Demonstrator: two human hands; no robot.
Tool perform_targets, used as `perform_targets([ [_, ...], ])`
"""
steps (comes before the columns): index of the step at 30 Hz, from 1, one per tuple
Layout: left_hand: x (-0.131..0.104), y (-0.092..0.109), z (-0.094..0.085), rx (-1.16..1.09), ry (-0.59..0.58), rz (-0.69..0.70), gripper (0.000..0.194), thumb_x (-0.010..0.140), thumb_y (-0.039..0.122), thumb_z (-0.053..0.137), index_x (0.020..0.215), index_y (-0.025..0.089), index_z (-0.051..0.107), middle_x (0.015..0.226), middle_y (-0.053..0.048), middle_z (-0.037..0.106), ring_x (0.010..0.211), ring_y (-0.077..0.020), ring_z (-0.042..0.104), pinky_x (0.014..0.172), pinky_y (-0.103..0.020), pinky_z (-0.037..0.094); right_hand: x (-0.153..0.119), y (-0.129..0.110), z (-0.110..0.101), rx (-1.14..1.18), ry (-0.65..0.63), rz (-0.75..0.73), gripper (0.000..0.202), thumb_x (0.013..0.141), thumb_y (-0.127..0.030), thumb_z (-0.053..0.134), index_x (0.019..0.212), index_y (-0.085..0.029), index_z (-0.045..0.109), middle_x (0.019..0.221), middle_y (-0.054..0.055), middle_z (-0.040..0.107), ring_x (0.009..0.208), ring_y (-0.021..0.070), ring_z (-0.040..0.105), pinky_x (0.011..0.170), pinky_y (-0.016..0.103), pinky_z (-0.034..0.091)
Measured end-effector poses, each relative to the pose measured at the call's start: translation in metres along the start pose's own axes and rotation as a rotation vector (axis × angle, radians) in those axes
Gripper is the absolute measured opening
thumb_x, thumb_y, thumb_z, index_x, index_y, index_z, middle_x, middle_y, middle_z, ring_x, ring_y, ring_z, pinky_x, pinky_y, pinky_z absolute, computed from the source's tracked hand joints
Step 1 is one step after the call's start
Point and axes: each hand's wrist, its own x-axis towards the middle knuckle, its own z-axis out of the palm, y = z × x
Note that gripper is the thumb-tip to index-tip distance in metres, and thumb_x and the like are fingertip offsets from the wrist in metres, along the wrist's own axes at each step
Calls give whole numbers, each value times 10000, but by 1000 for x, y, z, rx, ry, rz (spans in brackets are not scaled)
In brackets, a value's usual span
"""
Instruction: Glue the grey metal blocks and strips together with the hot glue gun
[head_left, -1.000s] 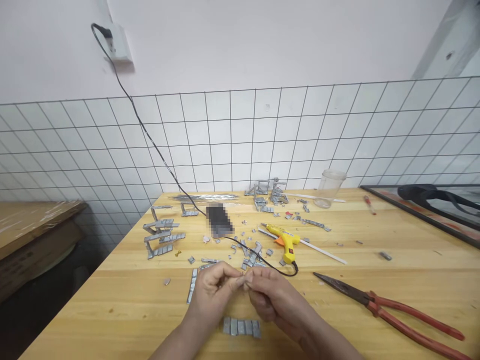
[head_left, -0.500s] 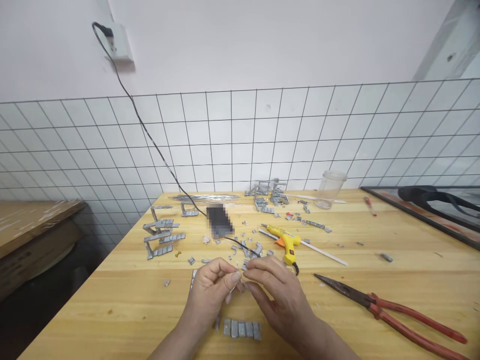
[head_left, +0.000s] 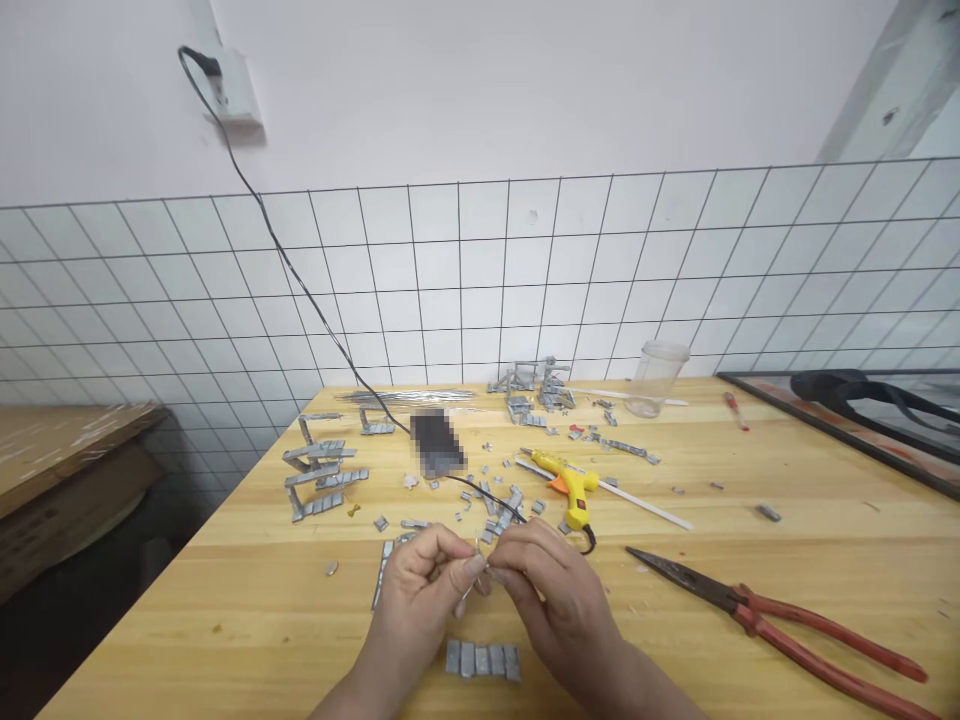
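Note:
My left hand pinches a thin, pale metal wire between thumb and forefinger; one end sticks up above the fingertips. Against it, my right hand has its thumb and fingers closed at the same wire, whose exact shape is too small to make out. Just below the hands lies a row of joined grey metal pieces on the table. Another grey strip lies partly hidden behind my left hand.
Red-handled pliers lie to the right. Beyond my hands are a yellow glue gun, scattered grey pieces and a blurred dark rectangle. Grey stepped structures stand left. A clear plastic cup and a bundle of wires are farther back.
My right thumb and fingers have come together at the wire. Both hands have shifted slightly, showing more of the grey strip behind the left one.

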Motion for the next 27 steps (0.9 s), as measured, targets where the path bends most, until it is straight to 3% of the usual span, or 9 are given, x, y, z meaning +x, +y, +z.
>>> perform_targets([
  [6, -3, 8, 0, 92, 25, 62, 228, 732, 321, 693, 601, 171, 582, 483, 19, 591, 391, -66, 417, 412, -176, 326, 2, -6, 4, 160, 0, 218, 191, 882, -132, 477, 722, -206, 548, 674, 11, 576, 639, 152, 554, 588, 248, 430],
  [10, -4, 11, -1, 236, 22, 173, 198, 761, 290, 667, 608, 174, 620, 519, 3, 619, 407, -84, 468, 420, -188, 359, 2, -7, 5, 292, -24, 409, 181, 857, -213, 510, 683, -195, 557, 641, 3, 559, 612, 149, 524, 578, 254, 405],
  [15, -4, 16, -5, 438, 3, 358, 173, 785, 241, 650, 622, 184, 650, 545, -9, 646, 495, -125, 570, 511, -212, 431, 3, -6, 6, 690, -98, 779, 199, 778, -339, 602, 672, -176, 558, 568, -43, 480, 501, 100, 404, 476, 222, 324],
  [18, -2, 13, -7, 484, -25, 389, 162, 783, 227, 652, 628, 183, 662, 576, -21, 670, 541, -137, 596, 553, -223, 439, 5, -1, 8, 820, -155, 894, 269, 727, -408, 645, 656, -165, 555, 557, -40, 506, 440, 76, 387, 435, 212, 311],
  [20, 1, 6, -7, 429, -22, 299, 180, 770, 257, 667, 610, 176, 649, 551, -16, 652, 504, -122, 559, 519, -216, 414, 6, 3, 7, 812, -170, 896, 291, 715, -426, 653, 632, -161, 563, 545, -30, 525, 422, 78, 408, 426, 219, 340],
  [24, 7, -7, -5, 30, 11, -20, 239, 744, 356, 685, 637, 167, 586, 534, 8, 628, 410, -66, 439, 421, -172, 318, 7, 8, 0, 733, -123, 863, 191, 730, -346, 671, 756, -159, 643, 627, 8, 602, 549, 131, 527, 524, 259, 439],
  [25, 8, -8, -5, -50, 17, -66, 258, 734, 375, 694, 644, 165, 574, 535, 9, 628, 407, -58, 424, 414, -164, 296, 7, 9, -2, 664, -90, 803, 158, 748, -304, 662, 829, -168, 655, 697, 26, 632, 617, 150, 559, 572, 276, 460],
  [27, 9, -8, -3, -150, 16, -124, 303, 707, 409, 716, 642, 159, 556, 517, 14, 618, 388, -42, 384, 393, -153, 243, 5, 9, -5, 431, -19, 545, 178, 797, -195, 608, 970, -196, 647, 875, 64, 663, 782, 187, 597, 695, 324, 483],
])
